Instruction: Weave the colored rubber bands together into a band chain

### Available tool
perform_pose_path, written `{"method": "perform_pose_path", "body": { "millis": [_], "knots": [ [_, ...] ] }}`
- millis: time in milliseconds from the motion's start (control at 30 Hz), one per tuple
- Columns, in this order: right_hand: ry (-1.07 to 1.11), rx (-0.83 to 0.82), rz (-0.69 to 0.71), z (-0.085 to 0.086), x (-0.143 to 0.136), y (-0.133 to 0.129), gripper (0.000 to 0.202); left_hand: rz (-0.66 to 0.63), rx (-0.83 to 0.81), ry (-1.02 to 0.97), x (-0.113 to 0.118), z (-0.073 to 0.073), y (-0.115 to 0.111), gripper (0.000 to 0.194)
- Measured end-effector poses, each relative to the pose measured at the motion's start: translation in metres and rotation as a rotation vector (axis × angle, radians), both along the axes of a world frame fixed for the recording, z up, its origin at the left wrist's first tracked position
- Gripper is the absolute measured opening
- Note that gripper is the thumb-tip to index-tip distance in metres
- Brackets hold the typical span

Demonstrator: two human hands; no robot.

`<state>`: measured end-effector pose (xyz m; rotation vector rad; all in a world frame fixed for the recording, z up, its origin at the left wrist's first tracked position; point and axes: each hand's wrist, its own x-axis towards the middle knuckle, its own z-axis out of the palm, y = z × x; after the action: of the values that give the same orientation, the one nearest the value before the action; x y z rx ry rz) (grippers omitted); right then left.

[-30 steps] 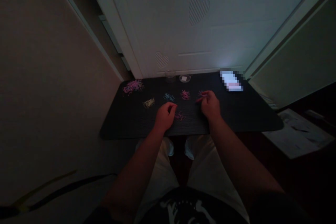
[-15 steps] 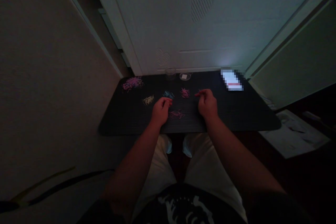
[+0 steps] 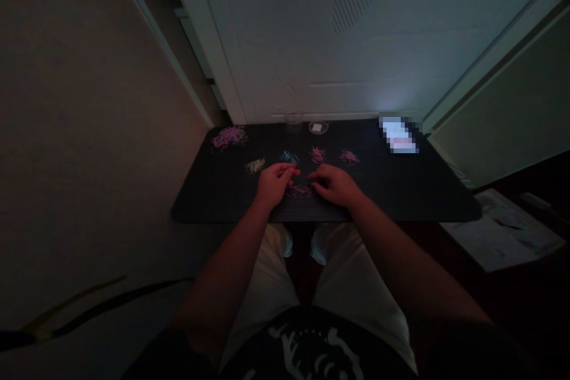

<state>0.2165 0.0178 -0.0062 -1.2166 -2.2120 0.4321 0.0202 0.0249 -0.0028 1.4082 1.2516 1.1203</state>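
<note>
My left hand (image 3: 275, 184) is closed with its fingertips pinched, beside a loose pile of thin pinkish-purple strips (image 3: 299, 192); what it holds, if anything, is too small to make out. From the other side my right hand (image 3: 333, 183) reaches to the same pile, thumb and forefinger bent close together at its edge. Anything between them is too dark to see. Just beyond the hands lie small piles of similar strips: yellowish (image 3: 255, 165), blue (image 3: 289, 157), pink (image 3: 317, 155) and pinkish-purple (image 3: 349, 157).
A larger mixed pile (image 3: 228, 137) lies at the black table's (image 3: 401, 196) far left corner. At the back stand a clear cup (image 3: 294, 123) and a round clear dish (image 3: 318, 127) with a white square. A lit, blurred-out device (image 3: 398, 133) is at the back right, before a white door (image 3: 307, 29).
My right hand has moved left and nearer from the right-hand pile to the pile between my hands, uncovering the right-hand pile. My left hand stays nearly in place. The view has shifted slightly.
</note>
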Motion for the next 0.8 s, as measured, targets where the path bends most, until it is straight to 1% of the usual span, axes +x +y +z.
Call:
{"method": "perform_pose_path", "body": {
  "millis": [67,200,300,433,533,633,700,800],
  "knots": [
    [-0.052,-0.005,0.019,0.0,-0.004,-0.001,0.02,-0.005,-0.016,0.02,0.002,0.004,-0.002,0.023],
    [-0.077,-0.013,-0.005,-0.001,-0.007,0.0,0.013,-0.004,-0.013,0.054,0.003,0.007,-0.003,0.02],
    [-0.075,-0.011,-0.018,-0.002,-0.006,0.002,0.009,0.014,0.024,0.091,0.002,0.005,-0.003,0.02],
    [-0.025,-0.003,-0.058,-0.002,-0.006,0.001,0.01,0.007,0.116,0.206,0.004,-0.001,-0.003,0.02],
    [0.013,-0.029,-0.1,-0.002,-0.006,0.001,0.011,-0.044,0.179,0.311,0.008,-0.002,-0.006,0.018],
    [0.057,-0.077,-0.12,-0.001,-0.008,0.001,0.011,-0.132,0.21,0.387,0.01,-0.001,-0.01,0.021],
    [0.113,-0.103,-0.136,-0.001,-0.01,0.0,0.012,-0.16,0.198,0.377,0.011,-0.001,-0.01,0.022],
    [0.201,-0.128,-0.163,0.0,-0.017,0.001,0.012,-0.155,0.165,0.308,0.011,-0.002,-0.009,0.019]
  ]
}}
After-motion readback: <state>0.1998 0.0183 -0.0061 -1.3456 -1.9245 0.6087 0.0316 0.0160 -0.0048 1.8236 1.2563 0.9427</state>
